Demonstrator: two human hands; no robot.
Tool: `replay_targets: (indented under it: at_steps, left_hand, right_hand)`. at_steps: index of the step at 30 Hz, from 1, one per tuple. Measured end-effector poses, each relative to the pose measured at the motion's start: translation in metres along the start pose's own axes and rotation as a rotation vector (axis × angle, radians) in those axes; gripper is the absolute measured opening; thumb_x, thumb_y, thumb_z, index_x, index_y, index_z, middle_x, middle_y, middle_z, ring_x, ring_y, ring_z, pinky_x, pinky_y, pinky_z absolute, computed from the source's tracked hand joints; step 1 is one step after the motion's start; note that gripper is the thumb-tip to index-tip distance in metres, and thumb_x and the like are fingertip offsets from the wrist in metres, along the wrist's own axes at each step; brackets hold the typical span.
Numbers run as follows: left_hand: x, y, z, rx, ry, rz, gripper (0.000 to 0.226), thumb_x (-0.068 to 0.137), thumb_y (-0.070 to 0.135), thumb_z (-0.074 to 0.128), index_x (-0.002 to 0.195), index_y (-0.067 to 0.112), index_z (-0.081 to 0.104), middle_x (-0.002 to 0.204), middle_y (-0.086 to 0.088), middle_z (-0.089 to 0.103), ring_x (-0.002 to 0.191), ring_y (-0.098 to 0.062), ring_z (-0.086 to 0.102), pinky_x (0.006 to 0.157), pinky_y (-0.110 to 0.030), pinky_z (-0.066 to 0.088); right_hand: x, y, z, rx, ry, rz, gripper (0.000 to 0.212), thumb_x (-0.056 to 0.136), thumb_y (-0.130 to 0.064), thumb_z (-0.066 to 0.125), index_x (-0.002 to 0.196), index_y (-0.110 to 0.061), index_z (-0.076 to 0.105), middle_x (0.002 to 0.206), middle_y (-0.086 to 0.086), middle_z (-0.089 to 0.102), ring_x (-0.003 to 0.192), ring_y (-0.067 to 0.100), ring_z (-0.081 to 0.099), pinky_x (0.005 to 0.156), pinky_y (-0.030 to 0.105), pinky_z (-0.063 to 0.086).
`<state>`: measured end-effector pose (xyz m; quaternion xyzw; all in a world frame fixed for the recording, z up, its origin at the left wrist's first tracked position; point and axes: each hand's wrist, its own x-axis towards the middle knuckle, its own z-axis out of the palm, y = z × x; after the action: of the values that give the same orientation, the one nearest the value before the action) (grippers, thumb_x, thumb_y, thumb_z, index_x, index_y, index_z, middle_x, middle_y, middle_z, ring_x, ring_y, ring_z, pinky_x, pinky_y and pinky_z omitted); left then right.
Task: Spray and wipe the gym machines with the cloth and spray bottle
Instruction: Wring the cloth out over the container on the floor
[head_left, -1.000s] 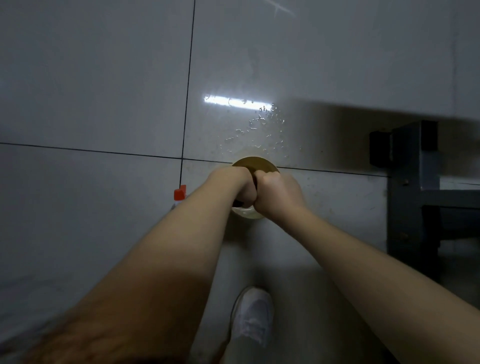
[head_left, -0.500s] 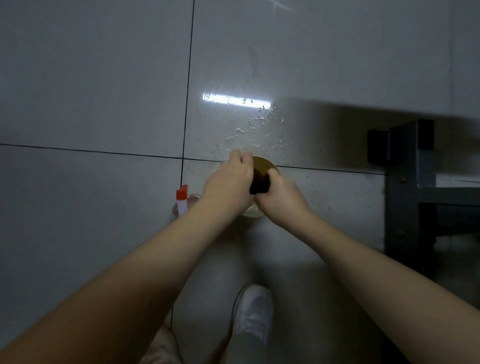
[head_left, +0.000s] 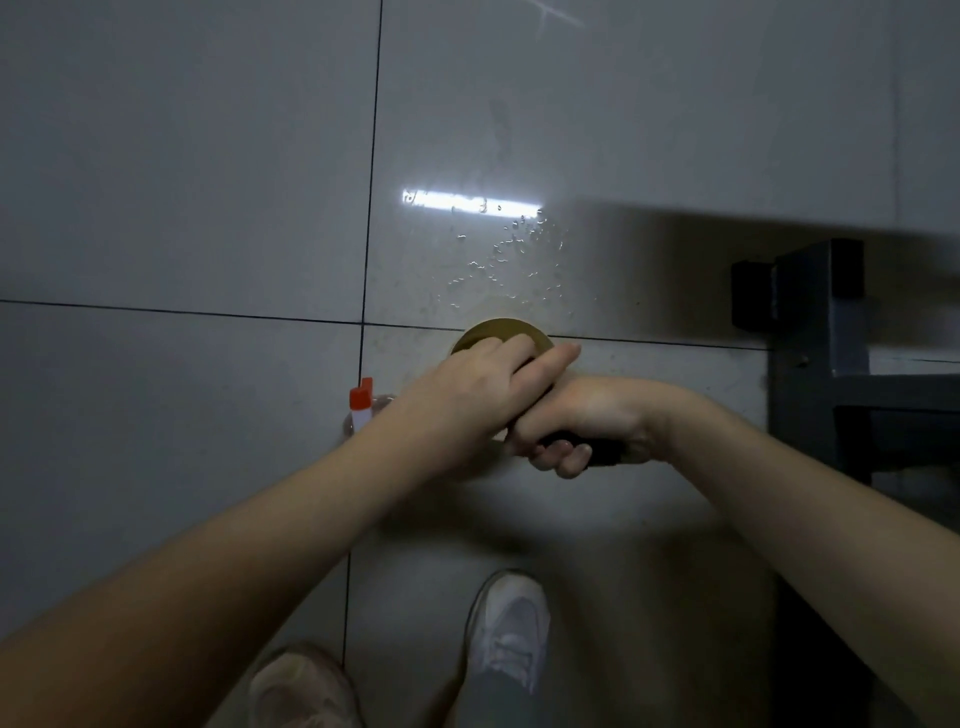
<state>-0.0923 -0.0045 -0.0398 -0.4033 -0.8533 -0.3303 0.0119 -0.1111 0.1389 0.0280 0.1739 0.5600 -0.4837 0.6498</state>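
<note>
Both my hands meet over a round yellowish bowl on the tiled floor. My right hand grips a dark, rolled-up cloth, whose end sticks out under its curled fingers. My left hand wraps over the cloth's other end, and its fingers lie across my right hand. Most of the cloth is hidden inside the two hands. The spray bottle, with its orange nozzle, stands on the floor just left of my left wrist.
Water drops lie on the tile beyond the bowl. A dark metal machine frame stands at the right edge. My two shoes are on the floor below my arms.
My hands have turned against each other around the cloth. The right wrist has rolled palm-up and moved right, and the left hand has come over the top.
</note>
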Motion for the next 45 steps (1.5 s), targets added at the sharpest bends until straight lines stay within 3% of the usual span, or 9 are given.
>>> replay_targets:
  at_steps: [5, 11, 18, 24, 28, 33, 40, 43, 45]
  left_hand:
    - [0.014, -0.002, -0.003, 0.204, -0.208, -0.146, 0.052, 0.064, 0.005, 0.075, 0.111, -0.003, 0.054, 0.069, -0.017, 0.059, 0.046, -0.034, 0.058, 0.034, -0.035, 0.044]
    - [0.033, -0.004, 0.004, 0.283, -0.693, -0.534, 0.025, 0.093, 0.006, 0.051, 0.118, 0.008, 0.052, 0.116, -0.009, 0.063, 0.104, -0.03, 0.063, 0.079, -0.038, 0.051]
    - [0.05, -0.019, 0.017, -0.048, -0.984, -0.875, 0.008, 0.087, 0.012, 0.058, 0.094, 0.01, 0.059, 0.086, -0.008, 0.052, 0.09, -0.028, 0.056, 0.09, -0.037, 0.05]
    - [0.057, -0.03, 0.008, -0.387, -1.169, -1.042, 0.012, 0.081, 0.003, 0.059, 0.072, 0.006, 0.052, 0.067, -0.009, 0.047, 0.057, -0.02, 0.042, 0.063, -0.03, 0.039]
    - [0.04, -0.021, 0.015, -0.388, -1.06, -1.006, 0.01, 0.083, 0.005, 0.061, 0.076, 0.009, 0.057, 0.068, -0.004, 0.051, 0.057, -0.017, 0.047, 0.057, -0.026, 0.042]
    - [0.022, -0.017, 0.019, -0.351, -1.031, -0.915, 0.02, 0.085, 0.011, 0.066, 0.103, 0.011, 0.057, 0.087, -0.004, 0.057, 0.088, -0.025, 0.059, 0.083, -0.034, 0.052]
    - [0.034, -0.021, -0.01, -0.539, -1.137, -1.036, 0.032, 0.079, 0.006, 0.071, 0.106, 0.009, 0.054, 0.088, -0.009, 0.06, 0.071, -0.018, 0.062, 0.06, -0.023, 0.054]
    - [0.028, -0.014, -0.008, -0.31, -0.935, -0.887, 0.095, 0.073, 0.018, 0.079, 0.147, 0.01, 0.02, 0.135, -0.015, 0.044, 0.116, -0.031, 0.055, 0.094, -0.039, 0.052]
    - [0.016, -0.001, -0.011, -0.174, -0.591, -0.718, 0.093, 0.077, 0.02, 0.076, 0.149, 0.009, 0.018, 0.142, -0.015, 0.035, 0.123, -0.034, 0.047, 0.099, -0.045, 0.047]
  right_hand:
    - [0.004, -0.01, 0.008, -0.391, 0.277, 0.013, 0.026, 0.083, -0.003, 0.053, 0.063, -0.013, 0.039, 0.041, -0.003, 0.036, 0.031, 0.01, 0.029, 0.034, 0.011, 0.02]
    - [0.051, 0.004, 0.01, -0.847, 0.687, -0.091, 0.007, 0.087, -0.019, 0.057, 0.085, -0.014, 0.052, 0.078, 0.003, 0.054, 0.083, 0.025, 0.061, 0.057, 0.025, 0.036]
    - [0.065, 0.016, -0.005, -1.15, 0.867, -0.211, 0.026, 0.089, -0.019, 0.053, 0.112, -0.01, 0.05, 0.107, 0.011, 0.062, 0.097, 0.032, 0.059, 0.064, 0.031, 0.034]
    - [0.062, 0.024, -0.009, -1.312, 0.871, -0.314, 0.022, 0.091, -0.024, 0.052, 0.108, -0.01, 0.05, 0.098, 0.009, 0.063, 0.09, 0.033, 0.06, 0.06, 0.032, 0.03]
    - [0.061, 0.027, -0.005, -1.238, 0.795, -0.318, 0.022, 0.088, -0.02, 0.057, 0.107, -0.013, 0.049, 0.093, 0.007, 0.061, 0.08, 0.027, 0.057, 0.061, 0.03, 0.034]
    - [0.051, 0.033, 0.005, -1.001, 0.587, -0.252, 0.045, 0.082, -0.024, 0.069, 0.119, -0.016, 0.044, 0.095, -0.001, 0.055, 0.08, 0.015, 0.051, 0.064, 0.025, 0.041]
    - [0.041, 0.036, 0.004, -0.83, 0.517, -0.333, 0.052, 0.084, -0.024, 0.067, 0.132, -0.024, 0.046, 0.113, 0.002, 0.062, 0.094, 0.018, 0.059, 0.074, 0.025, 0.047]
    - [0.038, 0.032, 0.0, -0.847, 0.543, -0.302, 0.037, 0.084, -0.026, 0.067, 0.118, -0.019, 0.055, 0.102, 0.003, 0.064, 0.089, 0.02, 0.06, 0.072, 0.029, 0.049]
    - [0.033, 0.03, -0.007, -0.739, 0.594, -0.283, 0.024, 0.082, -0.025, 0.069, 0.102, -0.019, 0.059, 0.085, 0.0, 0.061, 0.079, 0.018, 0.056, 0.061, 0.025, 0.042]
